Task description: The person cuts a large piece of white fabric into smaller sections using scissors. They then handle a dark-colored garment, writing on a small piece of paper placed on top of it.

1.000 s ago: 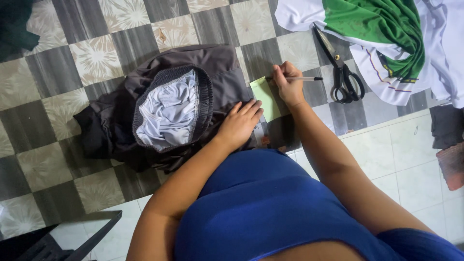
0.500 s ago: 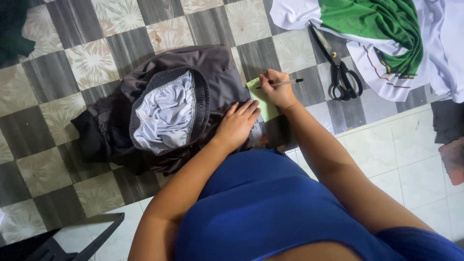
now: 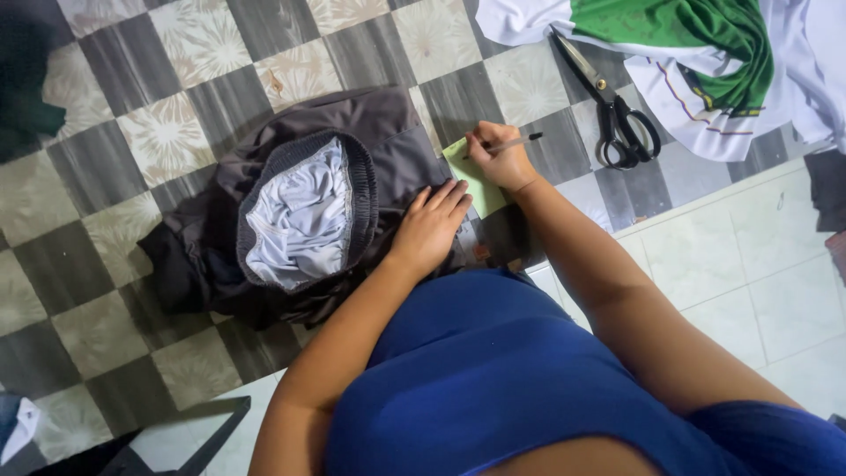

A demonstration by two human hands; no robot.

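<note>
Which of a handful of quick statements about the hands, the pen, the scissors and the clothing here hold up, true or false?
1. The right hand holds a pen over a light green paper. True.
2. The left hand grips the scissors. False: it lies flat on the dark garment, its fingers at the paper's edge.
3. The scissors lie on the floor beside a green and white garment. True.
4. The dark garment's waistband is shut flat. False: it gapes open and shows a pale lining.
5. The floor under the dark garment is plain white. False: it is a grey and cream checker pattern.
</note>
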